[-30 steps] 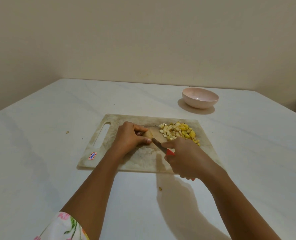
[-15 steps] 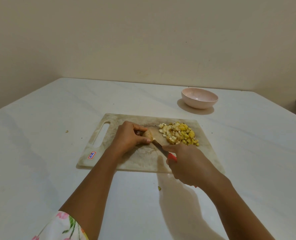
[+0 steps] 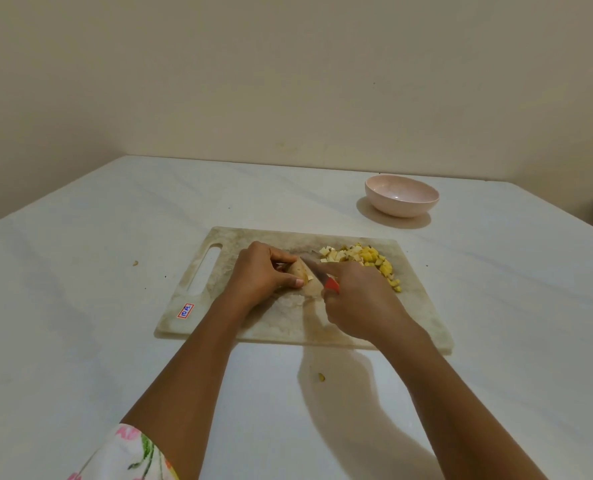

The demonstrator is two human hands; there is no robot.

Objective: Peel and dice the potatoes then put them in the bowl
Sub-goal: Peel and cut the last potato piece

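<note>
Head view: knife [image 3: 317,271] on potato [image 3: 300,270]

The cutting board [image 3: 423,306] lies flat on the tabletop [image 3: 80,341]. Its handle slot [image 3: 205,271] runs along the left end, with a sticker [image 3: 185,310] near the front left corner. A heap of diced potato [image 3: 368,259] sits on the board's far right part. Left of the heap, about mid-board, the left hand [image 3: 264,271] grips a potato piece [image 3: 300,270]. The right hand [image 3: 361,299], over the board's near right part, holds a knife [image 3: 317,271] with its blade between piece and heap. The bowl [image 3: 402,199] stands behind the board's far right corner, apart from it. One scrap [image 3: 135,262] lies left of the board, and another scrap [image 3: 321,376] in front of its near edge.
</note>
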